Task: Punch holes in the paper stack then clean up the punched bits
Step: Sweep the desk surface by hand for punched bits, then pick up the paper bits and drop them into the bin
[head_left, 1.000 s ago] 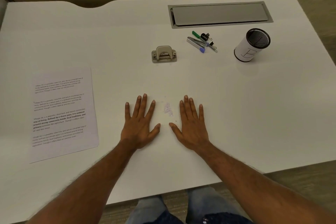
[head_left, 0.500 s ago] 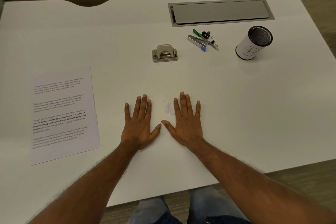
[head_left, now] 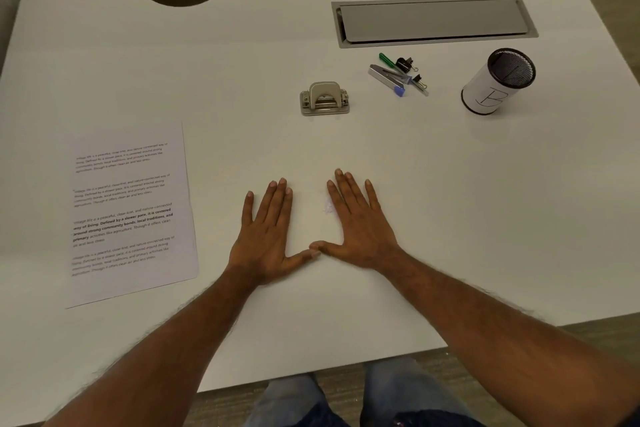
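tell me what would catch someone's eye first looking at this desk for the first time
Two bare hands lie flat, palms down, at the near middle of the white desk: the left hand and right hand, thumb tips meeting, a small heap of punched paper bits between them. A printed paper stack lies off to the left. Farther back stand a grey hole punch and, to the right, a black mesh cup marked B.

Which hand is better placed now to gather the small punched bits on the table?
Right. The right hand lies flat with its index finger edge touching the punched bits. The left hand is flat too, but a gap separates it from the pile.
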### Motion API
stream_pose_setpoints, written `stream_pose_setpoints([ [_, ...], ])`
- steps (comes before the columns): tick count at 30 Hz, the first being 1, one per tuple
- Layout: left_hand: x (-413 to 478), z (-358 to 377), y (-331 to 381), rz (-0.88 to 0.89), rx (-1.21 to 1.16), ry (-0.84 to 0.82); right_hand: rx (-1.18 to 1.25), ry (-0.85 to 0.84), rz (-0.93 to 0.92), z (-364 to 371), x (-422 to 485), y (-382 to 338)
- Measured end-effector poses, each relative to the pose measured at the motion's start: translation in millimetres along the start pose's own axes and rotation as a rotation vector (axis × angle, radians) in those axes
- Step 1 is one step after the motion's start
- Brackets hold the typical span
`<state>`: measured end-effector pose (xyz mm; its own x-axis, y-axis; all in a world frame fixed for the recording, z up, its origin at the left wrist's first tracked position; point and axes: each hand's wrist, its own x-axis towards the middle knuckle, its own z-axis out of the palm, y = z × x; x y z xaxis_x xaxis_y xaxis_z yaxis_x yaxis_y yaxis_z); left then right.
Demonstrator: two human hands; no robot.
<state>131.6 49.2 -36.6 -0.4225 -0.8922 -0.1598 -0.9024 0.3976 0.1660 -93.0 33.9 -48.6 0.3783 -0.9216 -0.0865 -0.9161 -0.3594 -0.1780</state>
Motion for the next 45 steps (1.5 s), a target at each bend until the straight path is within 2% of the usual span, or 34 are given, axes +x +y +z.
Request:
stream_pose_setpoints([
  [7, 11, -7, -8, -0.035, 0.024, -0.014, -0.020, 0.010, 0.144, -7, 39, 6],
  [13, 22, -10, -13, -0.058, 0.024, 0.000, 0.020, 0.000, 0.128, -8, 52, 12],
  [17, 29, -11, -17, -0.051, 0.003, 0.021, 0.066, 0.082, 0.125, -18, 67, 26],
  [20, 35, -11, -19, -0.037, -0.001, 0.019, 0.043, 0.106, 0.191, -28, 92, 43],
  [22, 37, -9, -20, -0.032, 0.002, 0.007, 0.016, 0.062, 0.221, -29, 105, 49],
  [27, 39, -3, -12, -0.003, 0.009, -0.019, -0.001, -0.007, 0.133, -21, 100, 42],
  [37, 41, -7, -4, 0.056, 0.041, -0.048, 0.073, -0.008, 0.027, -17, 58, 32],
  [40, 38, -7, 4, 0.081, 0.020, -0.039, 0.203, 0.073, 0.081, -22, 47, 29],
  [43, 36, -7, 10, 0.061, -0.002, -0.039, 0.315, 0.267, 0.109, -34, 39, 28],
  [45, 34, -8, 12, 0.050, -0.008, -0.046, 0.379, 0.263, 0.098, -45, 36, 26],
])
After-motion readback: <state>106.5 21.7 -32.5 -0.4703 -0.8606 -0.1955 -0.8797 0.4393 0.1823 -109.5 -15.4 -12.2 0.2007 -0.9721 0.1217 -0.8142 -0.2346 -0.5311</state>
